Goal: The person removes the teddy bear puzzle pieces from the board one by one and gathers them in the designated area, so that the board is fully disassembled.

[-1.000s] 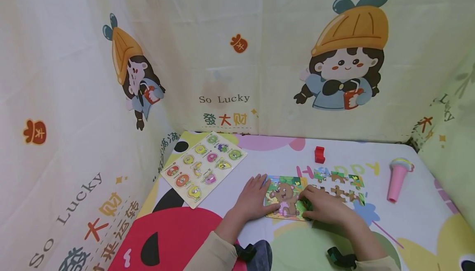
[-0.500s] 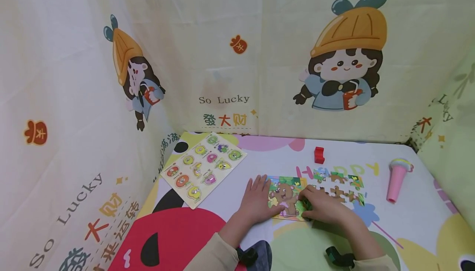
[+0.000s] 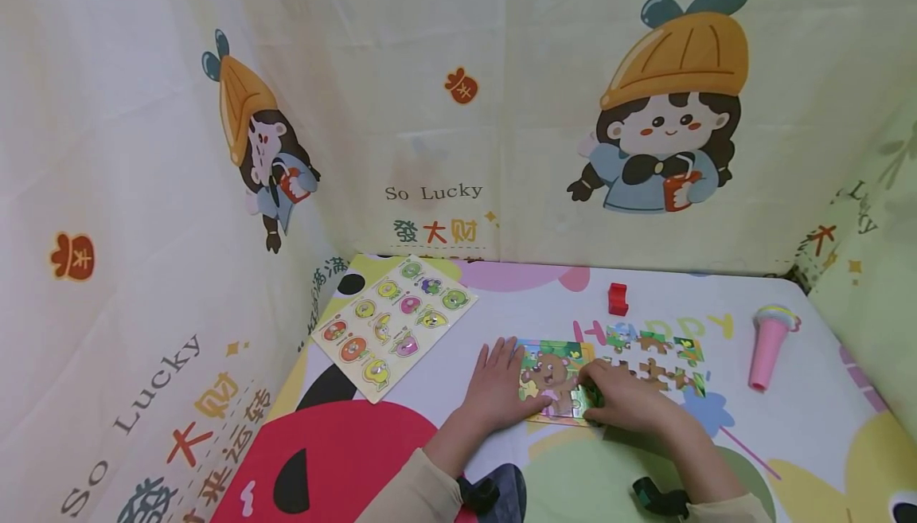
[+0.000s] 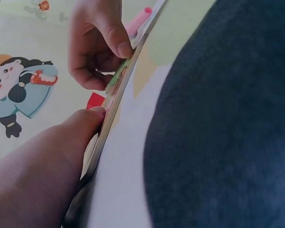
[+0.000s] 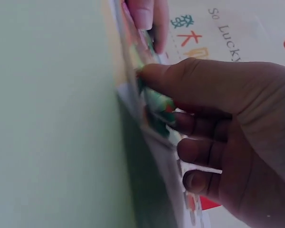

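Note:
A jigsaw puzzle [image 3: 550, 368] with a brown bear picture lies in its frame on the table, in the middle of the head view. My left hand [image 3: 494, 389] rests along its left side, fingers straight, thumb over the lower part of the picture. At the right side, my right hand [image 3: 630, 400] pinches a green puzzle piece [image 5: 157, 102] between thumb and fingers, tilted at the board's edge in the right wrist view. Loose puzzle pieces [image 3: 653, 369] lie in two rows just right of the board, some partly hidden behind my right hand.
A fruit board [image 3: 394, 328] lies at the back left. Behind the loose pieces stands a small red block [image 3: 618, 298]. A pink toy microphone [image 3: 770, 352] is on the right. Printed cloth walls [image 3: 530, 149] close off the table's back and sides.
My left hand has shifted slightly right, its thumb further over the bear picture. My right hand stays at the board's right side with the puzzle piece.

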`<state>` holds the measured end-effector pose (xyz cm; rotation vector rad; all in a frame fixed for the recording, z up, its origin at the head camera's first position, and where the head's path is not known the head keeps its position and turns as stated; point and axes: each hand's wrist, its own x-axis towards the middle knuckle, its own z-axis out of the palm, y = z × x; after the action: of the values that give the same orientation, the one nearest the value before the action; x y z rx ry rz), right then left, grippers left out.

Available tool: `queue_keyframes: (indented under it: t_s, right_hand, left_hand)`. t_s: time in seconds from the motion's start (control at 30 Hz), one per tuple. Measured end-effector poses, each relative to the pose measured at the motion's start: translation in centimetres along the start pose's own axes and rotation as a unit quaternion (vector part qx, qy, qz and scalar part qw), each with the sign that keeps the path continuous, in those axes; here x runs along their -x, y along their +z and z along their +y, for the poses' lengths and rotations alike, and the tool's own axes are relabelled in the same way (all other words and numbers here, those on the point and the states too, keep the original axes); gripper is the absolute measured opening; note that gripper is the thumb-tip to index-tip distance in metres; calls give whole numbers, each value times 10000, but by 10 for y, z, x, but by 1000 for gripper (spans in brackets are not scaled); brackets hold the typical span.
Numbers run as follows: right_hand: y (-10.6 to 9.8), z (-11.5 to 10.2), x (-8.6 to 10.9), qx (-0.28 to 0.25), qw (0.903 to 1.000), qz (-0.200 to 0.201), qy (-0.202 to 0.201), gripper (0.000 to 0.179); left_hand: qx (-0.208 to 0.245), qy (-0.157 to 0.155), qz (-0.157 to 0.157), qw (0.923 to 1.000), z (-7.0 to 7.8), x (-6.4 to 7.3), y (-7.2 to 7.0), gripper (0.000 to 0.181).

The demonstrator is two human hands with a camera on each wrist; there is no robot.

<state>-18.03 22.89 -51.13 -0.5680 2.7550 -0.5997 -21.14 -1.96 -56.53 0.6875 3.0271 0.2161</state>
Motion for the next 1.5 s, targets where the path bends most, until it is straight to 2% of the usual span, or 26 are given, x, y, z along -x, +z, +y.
queue_keyframes:
  t_s: [0.27,0.47,0.63,0.8,1.0,1.13,1.27,1.5]
  right_hand:
    - [5,-1,7,12,9996,232,184,53]
    - [10,2,10,226,9987,467,7,57]
    - [12,3,10,483,9974,514,-136,58]
    - [13,4,11,944,9934,579,-283,59]
    - [12,5,11,1242,9880,715,-583,58]
    - [10,3,12,1426,9842,809,-676,53]
    - [3,3,15,1487,9826,937,-607,48]
    - [-14,19,36,1392,9779,1441,-591,52]
  left_hand:
    - [-66,31,28,10000,0,0,0,104]
    - [-88,47,41,9999,0,0,-1,103]
    - [-82,82,77,9999,0,0,0,103]
    - [-87,91,102,9999,1,0,0,103]
    - [-100,67,96,9999,1,0,-1,103]
    - [-108,79,78,9999,1,0,-1,103]
    - [-87,95,42,9999,1,1,-3,103]
    - [-10,73,-6,10000,0,1,-2,103]
